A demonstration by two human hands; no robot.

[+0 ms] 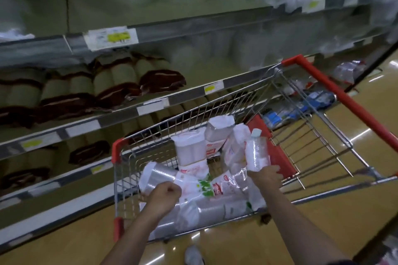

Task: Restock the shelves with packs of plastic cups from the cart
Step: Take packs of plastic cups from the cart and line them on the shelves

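Observation:
A wire shopping cart (pixel 226 100) with red corners and a red handle (pixel 344 98) stands against the shelves. Its basket holds several clear and white packs of plastic cups (pixel 189 150). My right hand (pixel 266 175) is in the basket, closed around the lower end of an upright clear pack of cups (pixel 256 150). At the cart's near left my left hand (pixel 164 199) rests on a clear pack (pixel 155 176) that lies on its side; how firmly it grips is hard to tell.
Shelves (pixel 150 103) run along the left, stocked with rolls in dark red wrapping (pixel 161 80); upper shelves hold blurred clear packs. Blue and clear packages (pixel 301 107) lie beyond the cart. Glossy tan floor lies to the right, my shoe (pixel 193 256) below.

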